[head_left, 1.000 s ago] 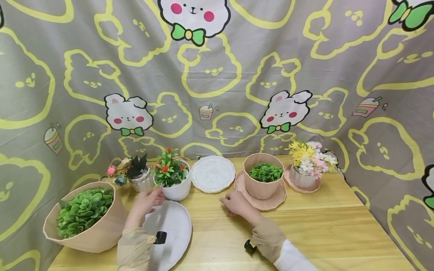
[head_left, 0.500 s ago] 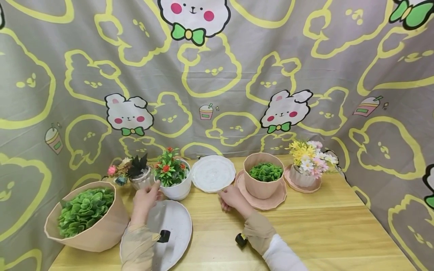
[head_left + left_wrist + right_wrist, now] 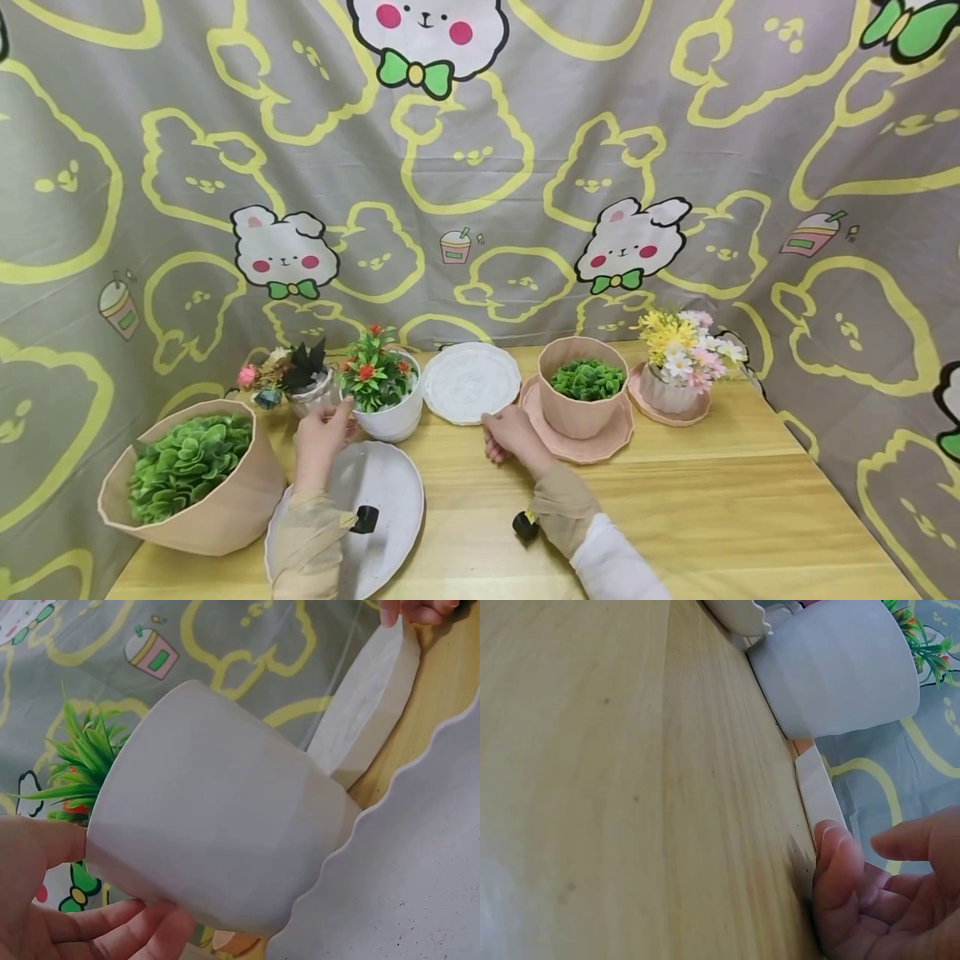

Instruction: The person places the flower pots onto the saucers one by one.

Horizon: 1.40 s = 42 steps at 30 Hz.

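Note:
My left hand (image 3: pixel 321 437) is at the near left side of a white flower pot (image 3: pixel 217 802) holding a plant with red flowers (image 3: pixel 367 375). In the left wrist view its thumb reaches over the rim and its fingers lie against the outer wall, gripping the pot. A round white saucer (image 3: pixel 471 383) lies just right of that pot. My right hand (image 3: pixel 513 437) pinches its near right edge, the thumb on top and the other fingers curled low by the table. The saucer's underside is hidden.
A larger white plate (image 3: pixel 382 508) lies under the left forearm. Left of it stands a big pink pot (image 3: pixel 217 517) of green leaves. A smaller pink pot (image 3: pixel 581 417) sits on a pink saucer (image 3: pixel 600 450) beside my right hand. Other potted flowers (image 3: pixel 678 354) stand along the cloth backdrop.
My left hand has come up against the white flower pot. The right hand has moved slightly left and forward onto the white saucer's edge. The pots and plates stay where they were.

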Available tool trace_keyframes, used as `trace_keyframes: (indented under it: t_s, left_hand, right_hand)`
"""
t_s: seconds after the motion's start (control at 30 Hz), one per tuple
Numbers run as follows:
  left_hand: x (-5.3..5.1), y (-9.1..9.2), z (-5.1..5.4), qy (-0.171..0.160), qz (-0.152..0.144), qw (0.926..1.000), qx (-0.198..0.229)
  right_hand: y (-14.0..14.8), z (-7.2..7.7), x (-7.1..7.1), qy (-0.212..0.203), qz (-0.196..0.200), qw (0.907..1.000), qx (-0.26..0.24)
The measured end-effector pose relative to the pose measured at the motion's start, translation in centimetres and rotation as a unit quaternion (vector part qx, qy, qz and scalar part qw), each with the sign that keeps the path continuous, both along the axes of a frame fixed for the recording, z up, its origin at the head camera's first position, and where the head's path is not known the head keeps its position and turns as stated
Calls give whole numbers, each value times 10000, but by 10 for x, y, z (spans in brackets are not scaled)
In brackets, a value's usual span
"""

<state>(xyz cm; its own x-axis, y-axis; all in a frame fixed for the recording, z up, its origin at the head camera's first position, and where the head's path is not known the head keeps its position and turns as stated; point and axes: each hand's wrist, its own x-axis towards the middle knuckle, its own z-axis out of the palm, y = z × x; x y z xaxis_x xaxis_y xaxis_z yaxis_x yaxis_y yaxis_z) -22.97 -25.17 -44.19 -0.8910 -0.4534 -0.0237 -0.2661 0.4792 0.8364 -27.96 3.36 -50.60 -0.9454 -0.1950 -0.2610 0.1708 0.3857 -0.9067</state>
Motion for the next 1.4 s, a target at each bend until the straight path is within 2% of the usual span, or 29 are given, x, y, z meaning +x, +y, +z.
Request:
trace_keyframes:
  t_s: [0.17, 0.47, 0.53, 0.77, 0.93, 1.07, 1.4]
  left_hand:
    - [-2, -1, -1, 89, 78, 9998, 176]
    - [-4, -2, -1, 80, 30, 9980, 631]
    - [-4, -2, -1, 116, 75, 9980, 622]
    - [-4, -2, -3, 247, 287, 9983, 451]
    - [-6, 1, -2, 357, 412, 9985, 47]
    - [-6, 4, 0, 409, 443, 9980, -196]
    - [-4, 2, 3, 405, 428, 9974, -410]
  right_hand:
    - [-2, -2, -3, -106, -160, 9997, -160]
    - [-5, -7, -7, -208, -420, 9986, -249]
    - [-5, -7, -8, -243, -447, 9984, -252]
    - [-7, -8, -10, -361, -504, 9980, -115]
    - [-6, -7, -10, -325, -505, 9982, -64]
    - [-5, -7, -11, -240, -512, 9984, -30]
    - [-6, -5, -11, -284, -407, 9988, -44]
